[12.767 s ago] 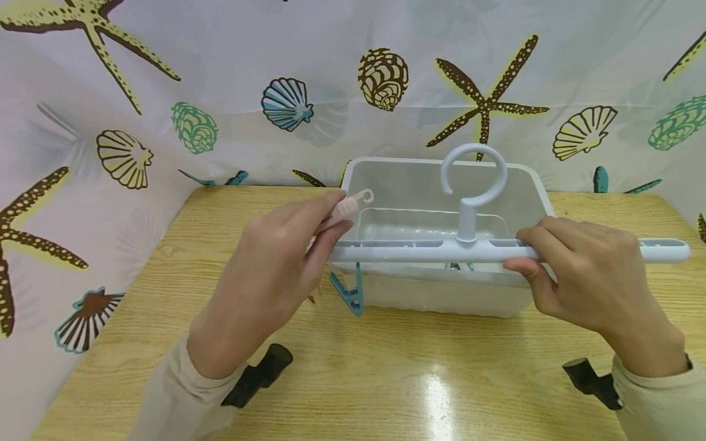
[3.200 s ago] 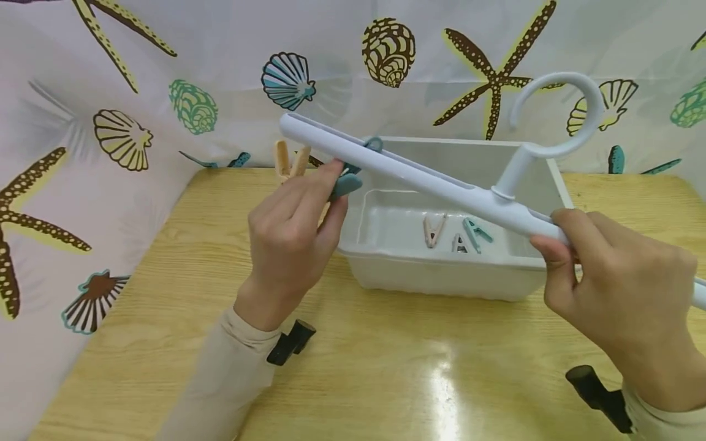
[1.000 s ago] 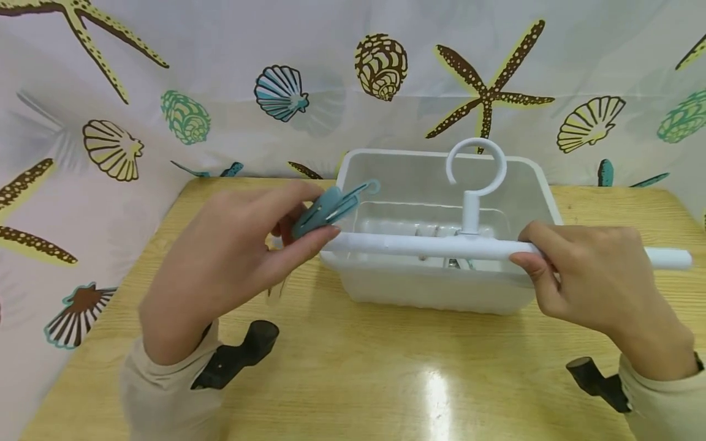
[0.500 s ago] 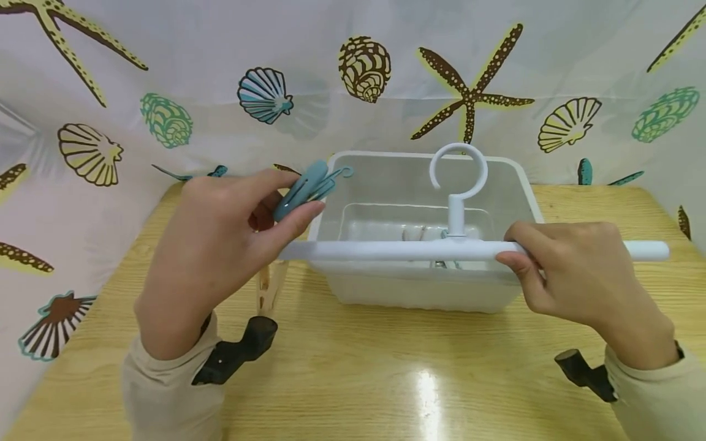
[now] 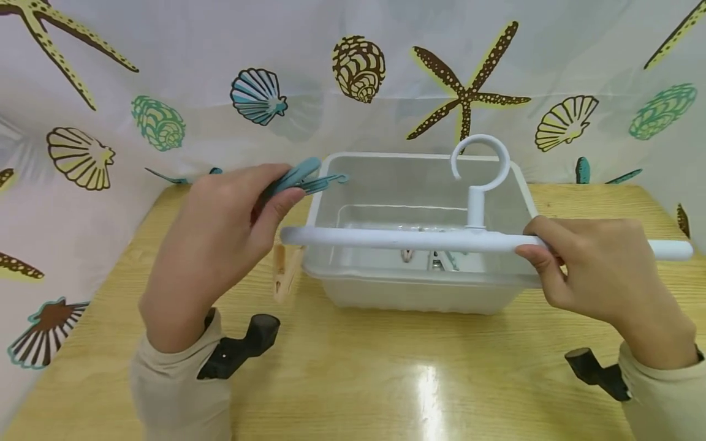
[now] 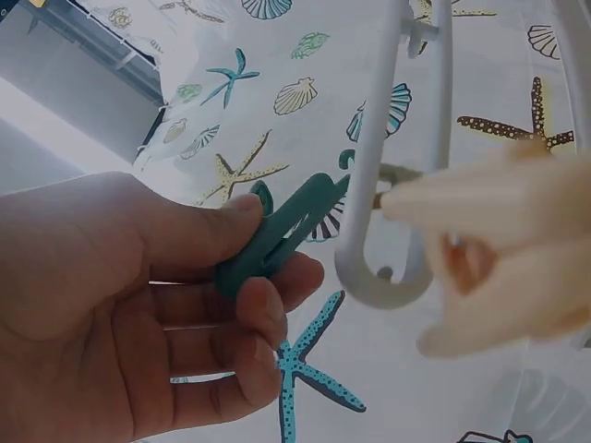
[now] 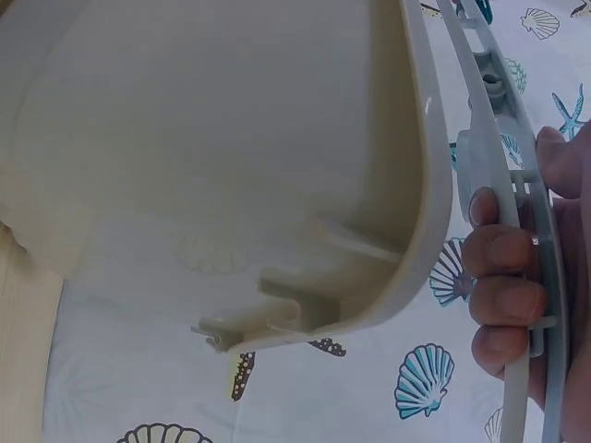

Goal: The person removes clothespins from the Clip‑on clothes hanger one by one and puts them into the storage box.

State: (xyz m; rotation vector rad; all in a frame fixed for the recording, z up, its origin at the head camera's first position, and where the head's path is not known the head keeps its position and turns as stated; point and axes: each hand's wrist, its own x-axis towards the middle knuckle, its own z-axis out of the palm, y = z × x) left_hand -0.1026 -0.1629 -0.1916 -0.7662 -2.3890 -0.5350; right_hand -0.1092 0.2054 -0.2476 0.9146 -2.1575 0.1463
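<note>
My right hand point(image 5: 573, 269) grips the right part of a white hanger bar point(image 5: 397, 239) and holds it level over a white plastic bin point(image 5: 419, 294). The bar's round hook point(image 5: 480, 160) stands upright. My left hand point(image 5: 273, 193) pinches a teal clothespin point(image 5: 295, 177) between thumb and fingers, just above the bar's left end. A beige clothespin point(image 5: 284, 275) hangs below that left end. The left wrist view shows the teal clothespin point(image 6: 277, 235) beside the bar's rounded end point(image 6: 379, 277), with the beige clothespin point(image 6: 499, 268) blurred. My right hand's fingers point(image 7: 503, 277) wrap the hanger bar point(image 7: 508, 185).
Several clothespins point(image 5: 432, 258) lie on the bin's floor. The bin stands at the back middle of a wooden table point(image 5: 386, 373), against a curtain point(image 5: 165, 73) printed with shells and starfish. The bin's outer wall point(image 7: 231, 166) fills the right wrist view.
The hanger has shifted a little to the right and its left end has risen. My left hand has tilted the teal clothespin flatter. The beige clothespin still hangs from the left end.
</note>
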